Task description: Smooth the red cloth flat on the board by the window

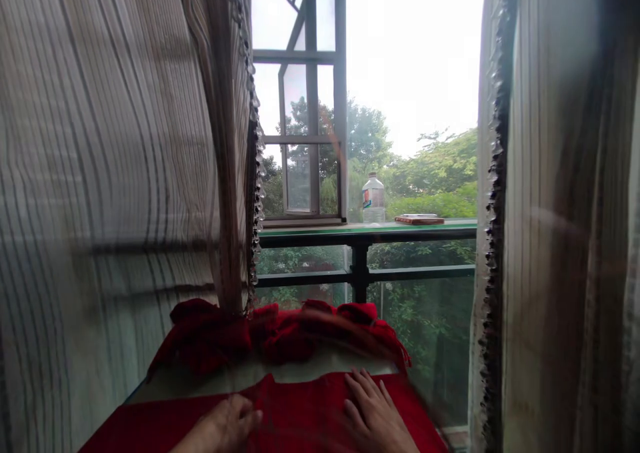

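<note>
A flat red cloth (300, 413) is touched by the straight-fingered right hand (374, 411) — gripping by the curled left hand (226, 423) cannot be told.

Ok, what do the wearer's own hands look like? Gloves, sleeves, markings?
Bare, ungloved human left hand and right hand. No sleeves, rings, cables or markings visible. The lower frame edge cuts off the arms, so clothing further up can't be told.

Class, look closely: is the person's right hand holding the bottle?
No, the right hand lies spread on the red cloth, while the bottle stands apart, well beyond it.
</note>
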`<control>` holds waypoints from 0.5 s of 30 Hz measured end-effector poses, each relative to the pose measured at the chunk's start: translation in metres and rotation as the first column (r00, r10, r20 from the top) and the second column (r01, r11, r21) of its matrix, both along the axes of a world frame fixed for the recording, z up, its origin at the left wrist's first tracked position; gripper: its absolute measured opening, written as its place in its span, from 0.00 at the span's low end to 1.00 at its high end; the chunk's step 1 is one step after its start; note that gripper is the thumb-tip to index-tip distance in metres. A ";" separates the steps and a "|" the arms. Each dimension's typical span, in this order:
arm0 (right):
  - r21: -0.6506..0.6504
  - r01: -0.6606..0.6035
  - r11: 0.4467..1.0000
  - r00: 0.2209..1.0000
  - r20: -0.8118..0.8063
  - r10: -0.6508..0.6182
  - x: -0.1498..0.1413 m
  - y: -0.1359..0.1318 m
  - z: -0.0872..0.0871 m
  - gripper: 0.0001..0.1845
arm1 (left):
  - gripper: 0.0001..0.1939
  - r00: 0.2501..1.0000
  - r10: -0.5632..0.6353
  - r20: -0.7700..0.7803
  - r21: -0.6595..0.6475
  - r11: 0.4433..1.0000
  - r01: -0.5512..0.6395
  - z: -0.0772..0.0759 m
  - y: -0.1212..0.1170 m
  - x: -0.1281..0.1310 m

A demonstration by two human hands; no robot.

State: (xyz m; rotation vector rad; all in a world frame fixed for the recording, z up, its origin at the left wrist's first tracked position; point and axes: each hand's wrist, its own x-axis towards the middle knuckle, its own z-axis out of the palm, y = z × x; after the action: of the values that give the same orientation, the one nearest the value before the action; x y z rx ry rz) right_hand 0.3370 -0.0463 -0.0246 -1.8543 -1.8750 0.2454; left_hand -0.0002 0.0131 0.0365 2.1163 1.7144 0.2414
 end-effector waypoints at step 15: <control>0.093 -0.049 0.994 0.961 -0.266 0.072 0.010 0.003 -0.013 0.30 | 0.26 0.879 -0.246 0.408 -0.022 0.960 0.279 0.041 0.007 0.131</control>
State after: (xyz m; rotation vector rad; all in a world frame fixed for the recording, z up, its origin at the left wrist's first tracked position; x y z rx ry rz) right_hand 0.3468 -0.0436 -0.0371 -1.6184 -1.7280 0.4099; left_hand 0.1313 0.0196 0.0778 2.0363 1.1679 0.4815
